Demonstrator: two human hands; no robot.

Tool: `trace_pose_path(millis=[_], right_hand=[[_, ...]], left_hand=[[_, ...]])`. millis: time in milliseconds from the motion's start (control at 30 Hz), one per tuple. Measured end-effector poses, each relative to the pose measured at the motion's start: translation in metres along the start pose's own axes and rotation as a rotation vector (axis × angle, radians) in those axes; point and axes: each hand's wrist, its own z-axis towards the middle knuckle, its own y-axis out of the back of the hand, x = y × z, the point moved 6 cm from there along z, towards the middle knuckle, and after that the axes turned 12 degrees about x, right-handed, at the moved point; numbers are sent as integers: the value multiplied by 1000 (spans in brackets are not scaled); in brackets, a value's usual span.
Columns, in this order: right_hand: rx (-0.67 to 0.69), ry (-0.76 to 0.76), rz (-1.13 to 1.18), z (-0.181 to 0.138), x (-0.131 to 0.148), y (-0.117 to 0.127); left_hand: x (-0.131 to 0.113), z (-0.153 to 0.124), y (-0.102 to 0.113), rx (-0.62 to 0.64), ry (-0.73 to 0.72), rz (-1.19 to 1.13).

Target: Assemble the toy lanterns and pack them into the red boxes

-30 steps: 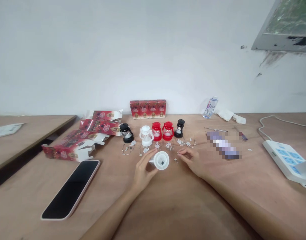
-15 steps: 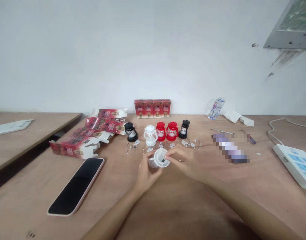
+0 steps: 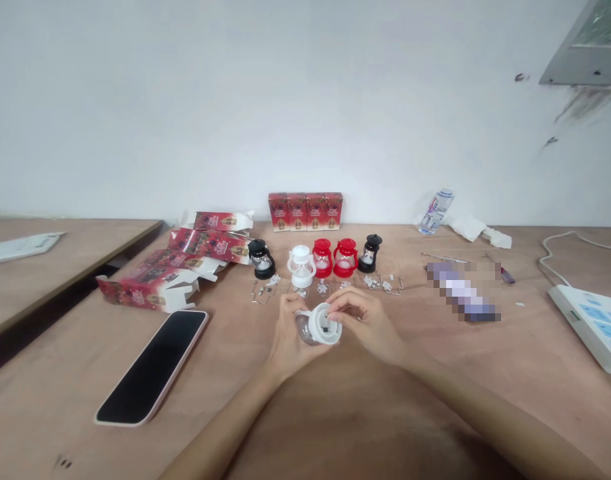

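My left hand [image 3: 286,340] is wrapped round a small white toy lantern [image 3: 319,327], tipped so its round base faces me. My right hand [image 3: 368,322] pinches at the rim of that base, fingertips pressed together; whether a small part sits in them I cannot see. Just beyond stand a row of toy lanterns: a black one [image 3: 262,259], a white one [image 3: 301,267], two red ones [image 3: 334,258] and another black one [image 3: 370,253]. Tiny metal and white parts [image 3: 382,283] lie scattered in front of them.
A phone [image 3: 154,365] lies face up at the left. Red flattened cartons [image 3: 172,273] sit beyond it, and red boxes [image 3: 306,211] line the wall. At right are a power strip [image 3: 590,325] with cable, a bottle [image 3: 435,212] and crumpled tissue [image 3: 478,231]. A second table [image 3: 45,260] adjoins at left.
My right hand left the small parts on the table and came to the lantern's base. Both hands drew the lantern slightly closer to me and tilted it.
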Motion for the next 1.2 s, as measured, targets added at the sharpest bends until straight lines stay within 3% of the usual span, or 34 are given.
trace_pose_path(millis=[167, 300, 400, 600, 967, 1067, 1200], right_hand=[[-2, -25, 37, -2, 0, -2], [-33, 51, -122, -3, 10, 1], [-46, 147, -258, -5, 16, 2], [13, 363, -548, -11, 29, -5], [17, 443, -714, -16, 25, -13], [10, 435, -653, -15, 32, -3], [-83, 276, -579, -13, 28, 36]], left_hand=[[-11, 4, 3, 61, -67, 114], [-8, 4, 6, 42, -29, 75], [-2, 1, 0, 110, 9, -41], [-11, -2, -9, 260, -138, -155], [-12, -2, -10, 308, -154, -114], [-12, -2, -9, 294, -156, -118], [-11, -1, -7, 279, -133, -126]])
